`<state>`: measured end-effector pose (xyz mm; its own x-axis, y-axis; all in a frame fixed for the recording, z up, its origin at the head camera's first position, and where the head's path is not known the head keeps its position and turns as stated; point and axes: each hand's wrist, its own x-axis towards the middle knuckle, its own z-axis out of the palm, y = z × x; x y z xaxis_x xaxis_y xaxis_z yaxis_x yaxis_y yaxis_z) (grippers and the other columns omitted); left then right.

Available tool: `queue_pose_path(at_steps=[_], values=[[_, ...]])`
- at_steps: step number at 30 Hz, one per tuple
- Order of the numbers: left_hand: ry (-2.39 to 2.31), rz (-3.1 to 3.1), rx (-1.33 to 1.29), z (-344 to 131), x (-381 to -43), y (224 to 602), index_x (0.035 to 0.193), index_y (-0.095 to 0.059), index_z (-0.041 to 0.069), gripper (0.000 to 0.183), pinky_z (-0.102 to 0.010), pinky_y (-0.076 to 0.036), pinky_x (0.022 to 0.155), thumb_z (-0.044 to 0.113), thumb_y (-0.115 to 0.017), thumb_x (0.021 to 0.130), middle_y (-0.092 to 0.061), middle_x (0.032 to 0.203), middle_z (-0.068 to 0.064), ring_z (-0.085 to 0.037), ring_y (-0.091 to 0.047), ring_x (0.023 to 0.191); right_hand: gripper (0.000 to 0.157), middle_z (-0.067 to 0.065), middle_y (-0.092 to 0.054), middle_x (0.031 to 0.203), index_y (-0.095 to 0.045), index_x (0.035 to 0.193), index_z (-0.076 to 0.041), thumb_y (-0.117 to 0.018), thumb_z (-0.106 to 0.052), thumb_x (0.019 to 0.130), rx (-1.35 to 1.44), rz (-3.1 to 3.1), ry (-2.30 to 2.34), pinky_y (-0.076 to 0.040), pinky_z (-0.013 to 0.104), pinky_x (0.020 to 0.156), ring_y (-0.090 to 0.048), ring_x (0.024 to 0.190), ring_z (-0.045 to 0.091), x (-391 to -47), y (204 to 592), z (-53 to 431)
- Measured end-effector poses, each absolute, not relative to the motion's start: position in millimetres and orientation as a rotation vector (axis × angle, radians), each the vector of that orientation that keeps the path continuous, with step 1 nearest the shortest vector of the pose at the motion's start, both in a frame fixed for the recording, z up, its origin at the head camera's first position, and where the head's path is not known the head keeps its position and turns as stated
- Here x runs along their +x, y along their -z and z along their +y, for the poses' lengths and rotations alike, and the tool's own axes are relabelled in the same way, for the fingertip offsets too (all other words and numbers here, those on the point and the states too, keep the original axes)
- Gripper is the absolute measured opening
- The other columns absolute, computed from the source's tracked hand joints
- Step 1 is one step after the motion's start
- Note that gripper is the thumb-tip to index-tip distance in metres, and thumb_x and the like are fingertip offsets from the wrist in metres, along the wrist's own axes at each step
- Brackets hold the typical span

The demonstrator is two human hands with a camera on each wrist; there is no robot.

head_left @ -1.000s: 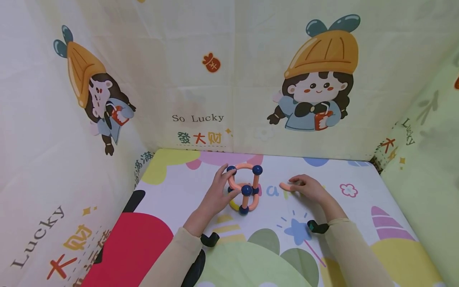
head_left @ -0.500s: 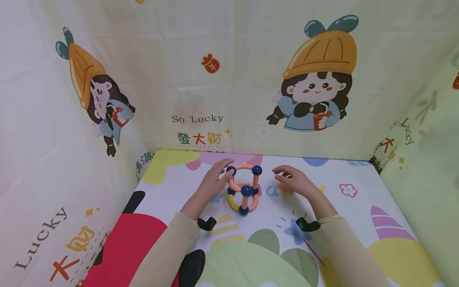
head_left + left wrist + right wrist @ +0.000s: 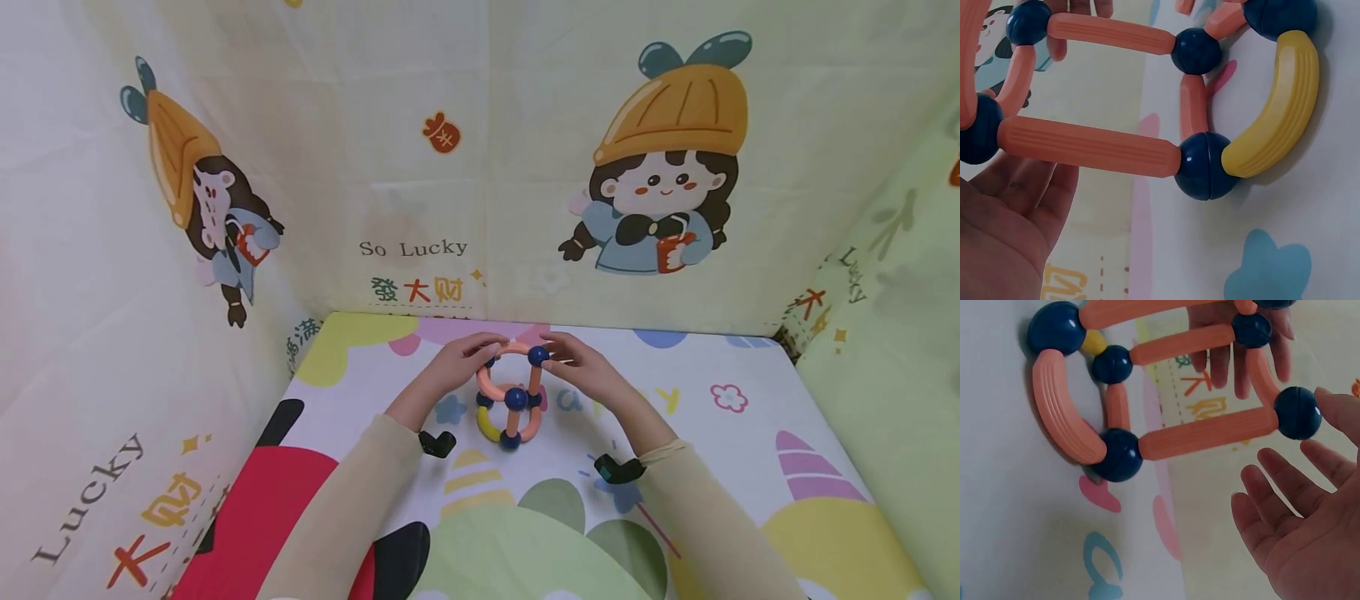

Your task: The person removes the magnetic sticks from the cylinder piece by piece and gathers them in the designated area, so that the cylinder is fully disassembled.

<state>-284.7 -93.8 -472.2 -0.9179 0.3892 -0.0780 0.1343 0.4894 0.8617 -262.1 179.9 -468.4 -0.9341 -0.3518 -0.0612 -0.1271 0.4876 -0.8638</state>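
Note:
A magnetic rod-and-ball frame [image 3: 514, 400] stands on the table, made of orange rods, dark blue balls and one yellow curved rod [image 3: 1285, 106]. My left hand [image 3: 457, 363] is at its upper left ball [image 3: 979, 131], fingers extended behind it; whether they touch the ball is unclear. On the other side my right hand [image 3: 588, 367] reaches the upper right ball [image 3: 1297, 412], its thumb at that ball and its other fingers spread below, holding nothing. In the right wrist view, left-hand fingers [image 3: 1219, 362] hang behind the frame.
The printed tabletop [image 3: 720, 450] extends in front and to both sides. A patterned cloth wall [image 3: 525, 192] rises behind it, with more cloth along the left [image 3: 67, 333] and right sides. Black wrist devices [image 3: 437, 443] sit at both wrists.
My right hand has left the loose curved orange rod on the table, now hidden from view, and moved left to the frame. My left hand has shifted slightly right and up along the upper left ball.

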Motion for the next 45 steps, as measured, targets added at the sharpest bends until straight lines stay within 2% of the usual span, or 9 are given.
queue_pose_path(at_steps=[7,14,18,22,25,29,33,40,45], values=[[-1.455,2.370,0.489,-89,-286,472,0.125,-0.063,0.044,0.036,-0.041,-0.054,0.099,0.061,-0.053,0.095,-0.065,0.127,0.007,-0.031,-0.063,0.120,0.059,0.006,-0.056,0.139,-0.042,0.148,-0.032,-0.064,-0.044,0.095,-0.415,2.465,1.460,-0.047,0.057,0.103,-0.051,0.130,0.032,-263,472,172],[-1.460,2.363,0.504,-85,-286,470,0.125,-0.065,0.036,0.038,-0.035,-0.056,0.095,0.058,-0.053,0.096,-0.070,0.118,-0.002,-0.016,-0.068,0.103,0.049,0.001,-0.056,0.139,-0.049,0.142,-0.033,-0.063,-0.041,0.096,-0.419,2.433,1.513,-0.048,0.055,0.104,-0.054,0.128,0.030,-264,478,168],[-1.469,2.362,0.506,-85,-286,469,0.126,-0.065,0.033,0.040,-0.035,-0.057,0.092,0.057,-0.052,0.097,-0.069,0.118,-0.008,-0.014,-0.068,0.099,0.044,0.001,-0.058,0.138,-0.053,0.138,-0.030,-0.063,-0.040,0.096,-0.456,2.444,1.532,-0.048,0.055,0.103,-0.056,0.125,0.030,-264,479,168],[-1.467,2.369,0.507,-84,-286,470,0.126,-0.065,0.033,0.040,-0.034,-0.058,0.090,0.057,-0.052,0.097,-0.069,0.118,-0.009,-0.016,-0.068,0.100,0.041,0.002,-0.059,0.136,-0.053,0.136,-0.031,-0.063,-0.038,0.097,-0.443,2.457,1.524,-0.046,0.056,0.105,-0.056,0.126,0.031,-263,478,167],[-1.466,2.368,0.486,-84,-286,471,0.126,-0.065,0.035,0.039,-0.034,-0.057,0.090,0.057,-0.052,0.097,-0.069,0.118,-0.005,-0.024,-0.068,0.106,0.041,0.003,-0.059,0.136,-0.052,0.136,-0.032,-0.064,-0.037,0.096,-0.394,2.466,1.506,-0.045,0.058,0.106,-0.054,0.129,0.033,-262,476,166],[-1.467,2.362,0.473,-84,-286,472,0.127,-0.065,0.036,0.039,-0.037,-0.056,0.093,0.057,-0.052,0.097,-0.069,0.118,-0.007,-0.034,-0.065,0.114,0.042,0.004,-0.059,0.136,-0.052,0.136,-0.031,-0.064,-0.035,0.096,-0.354,2.467,1.497,-0.044,0.058,0.106,-0.054,0.130,0.034,-261,474,165],[-1.416,2.417,0.484,-85,-286,472,0.127,-0.064,0.038,0.041,-0.040,-0.054,0.095,0.061,-0.049,0.096,-0.069,0.117,-0.006,-0.033,-0.063,0.114,0.042,0.005,-0.059,0.135,-0.051,0.136,-0.030,-0.064,-0.036,0.096,-0.328,2.481,1.493,-0.047,0.056,0.105,-0.055,0.127,0.033,-261,474,165],[-1.365,2.450,0.498,-89,-288,471,0.125,-0.064,0.043,0.041,-0.042,-0.053,0.095,0.065,-0.048,0.095,-0.068,0.123,-0.005,-0.019,-0.064,0.107,0.045,0.005,-0.057,0.136,-0.050,0.138,-0.028,-0.063,-0.037,0.096,-0.333,2.472,1.501,-0.048,0.055,0.104,-0.056,0.124,0.032,-262,475,167],[-1.376,2.425,0.524,-90,-287,472,0.129,-0.061,0.041,0.044,-0.041,-0.054,0.092,0.065,-0.048,0.095,-0.065,0.127,-0.009,-0.031,-0.064,0.111,0.045,0.003,-0.059,0.132,-0.051,0.138,-0.031,-0.064,-0.040,0.096,-0.322,2.496,1.482,-0.051,0.051,0.098,-0.056,0.117,0.030,-263,476,167]])
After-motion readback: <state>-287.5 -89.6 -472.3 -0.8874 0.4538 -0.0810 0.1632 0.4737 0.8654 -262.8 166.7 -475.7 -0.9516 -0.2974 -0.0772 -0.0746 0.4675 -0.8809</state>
